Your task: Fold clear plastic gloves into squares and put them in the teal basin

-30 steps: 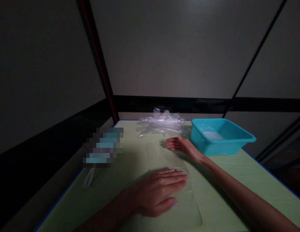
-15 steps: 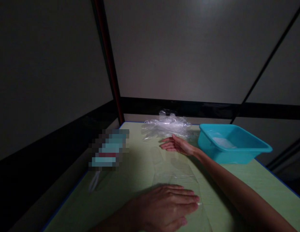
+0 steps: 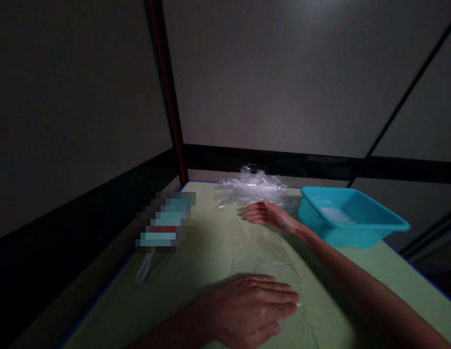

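A clear plastic disposable glove point(image 3: 262, 254) lies spread on the pale green tabletop point(image 3: 196, 242), its fingers pointing away from me. My left hand point(image 3: 256, 305) rests flat across the cuff end, fingers stretched out to the right, hiding part of it. Beyond the glove's fingertips my right hand point(image 3: 271, 215) is held on edge with its fingers extended and nothing in them; whether it touches the glove is unclear. Behind it sits a crumpled heap of clear plastic gloves point(image 3: 250, 189).
On the right stands a turquoise plastic basin point(image 3: 349, 232) with a whitish, film-like item point(image 3: 336, 215) inside. A blurred-out object point(image 3: 167, 223) with a white loop strap point(image 3: 143, 267) lies at the left edge. Panelled walls point(image 3: 269, 87) rise behind and to the left of the table.
My right hand has shifted slightly away from me and to the right. My left hand stays flat on the glove. The view has moved a little.
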Demonstrator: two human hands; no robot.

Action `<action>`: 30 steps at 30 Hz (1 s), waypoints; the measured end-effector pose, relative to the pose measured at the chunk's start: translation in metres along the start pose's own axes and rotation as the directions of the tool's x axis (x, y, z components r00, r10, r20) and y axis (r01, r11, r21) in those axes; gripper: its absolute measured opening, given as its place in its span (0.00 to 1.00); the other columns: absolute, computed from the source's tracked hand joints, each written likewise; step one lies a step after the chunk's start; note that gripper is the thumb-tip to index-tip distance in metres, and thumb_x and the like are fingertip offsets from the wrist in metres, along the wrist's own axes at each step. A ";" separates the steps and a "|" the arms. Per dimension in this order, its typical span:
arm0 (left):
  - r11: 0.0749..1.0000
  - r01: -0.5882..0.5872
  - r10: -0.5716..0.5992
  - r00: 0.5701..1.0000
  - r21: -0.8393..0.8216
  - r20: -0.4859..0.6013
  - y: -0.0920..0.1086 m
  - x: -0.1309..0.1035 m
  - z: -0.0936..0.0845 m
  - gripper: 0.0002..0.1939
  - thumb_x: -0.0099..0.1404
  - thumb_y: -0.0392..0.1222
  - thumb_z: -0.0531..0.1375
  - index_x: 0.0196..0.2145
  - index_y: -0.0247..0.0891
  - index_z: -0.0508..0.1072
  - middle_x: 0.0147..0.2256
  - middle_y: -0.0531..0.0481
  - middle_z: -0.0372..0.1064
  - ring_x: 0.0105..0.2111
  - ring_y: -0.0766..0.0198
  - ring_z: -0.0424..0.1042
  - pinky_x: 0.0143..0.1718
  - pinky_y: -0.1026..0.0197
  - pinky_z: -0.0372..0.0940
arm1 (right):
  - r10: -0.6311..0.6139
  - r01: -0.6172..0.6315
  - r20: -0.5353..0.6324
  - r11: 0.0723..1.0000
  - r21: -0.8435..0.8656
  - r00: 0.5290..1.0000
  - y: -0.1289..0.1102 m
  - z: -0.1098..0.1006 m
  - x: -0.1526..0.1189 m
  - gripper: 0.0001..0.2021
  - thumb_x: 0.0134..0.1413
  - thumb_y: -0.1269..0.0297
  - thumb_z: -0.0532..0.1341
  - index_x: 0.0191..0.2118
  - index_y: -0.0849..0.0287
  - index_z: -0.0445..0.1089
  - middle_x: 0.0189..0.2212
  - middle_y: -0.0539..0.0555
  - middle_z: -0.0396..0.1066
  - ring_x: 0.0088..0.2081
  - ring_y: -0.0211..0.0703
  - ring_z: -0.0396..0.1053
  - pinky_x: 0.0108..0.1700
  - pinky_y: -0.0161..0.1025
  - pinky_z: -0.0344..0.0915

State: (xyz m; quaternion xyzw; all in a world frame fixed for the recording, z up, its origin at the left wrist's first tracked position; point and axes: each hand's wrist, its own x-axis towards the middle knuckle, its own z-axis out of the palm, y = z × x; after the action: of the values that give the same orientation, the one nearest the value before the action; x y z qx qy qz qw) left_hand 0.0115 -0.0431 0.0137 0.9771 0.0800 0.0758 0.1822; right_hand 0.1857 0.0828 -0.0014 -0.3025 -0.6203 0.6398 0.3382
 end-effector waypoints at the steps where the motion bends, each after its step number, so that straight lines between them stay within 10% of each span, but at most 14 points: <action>1: 1.000 0.007 -0.007 1.000 0.005 0.003 0.001 0.000 0.000 0.23 0.62 0.37 0.47 0.55 0.34 0.53 0.56 0.51 0.49 0.56 0.67 0.46 0.57 0.65 0.40 | 0.020 -0.020 0.054 1.000 -0.001 0.998 0.000 0.003 -0.001 0.26 0.55 0.47 0.42 0.44 0.63 0.63 0.44 0.62 0.66 0.43 0.44 0.67 0.49 0.47 0.57; 12: 1.000 0.017 -0.018 1.000 -0.014 -0.010 0.001 0.000 0.001 0.22 0.61 0.36 0.47 0.54 0.33 0.54 0.56 0.51 0.51 0.56 0.66 0.48 0.56 0.62 0.43 | -0.057 0.055 -0.177 0.998 -0.014 0.983 0.013 -0.008 0.024 0.21 0.54 0.50 0.48 0.41 0.63 0.65 0.46 0.61 0.64 0.47 0.44 0.63 0.53 0.45 0.51; 22: 1.000 0.012 -0.012 1.000 -0.027 -0.012 -0.001 0.001 0.004 0.22 0.61 0.36 0.48 0.54 0.32 0.55 0.56 0.51 0.51 0.56 0.67 0.47 0.57 0.63 0.41 | -0.003 0.009 -0.149 0.999 0.035 0.989 0.010 -0.008 -0.029 0.21 0.54 0.49 0.48 0.41 0.62 0.66 0.42 0.60 0.68 0.42 0.45 0.67 0.48 0.46 0.57; 30: 0.985 -0.012 0.004 0.999 -0.172 -0.047 -0.001 -0.002 -0.003 0.21 0.62 0.35 0.47 0.54 0.33 0.56 0.56 0.49 0.49 0.57 0.66 0.44 0.57 0.61 0.40 | -0.142 0.134 -0.347 0.990 -0.047 0.927 0.019 -0.015 -0.016 0.18 0.50 0.49 0.53 0.38 0.59 0.67 0.43 0.57 0.68 0.48 0.46 0.61 0.53 0.46 0.50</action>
State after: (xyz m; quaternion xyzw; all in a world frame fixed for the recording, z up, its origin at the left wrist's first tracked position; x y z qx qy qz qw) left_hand 0.0093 -0.0416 0.0161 0.9560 0.0733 0.1057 0.2638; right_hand 0.2064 0.0788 -0.0215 -0.3709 -0.5771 0.5435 0.4837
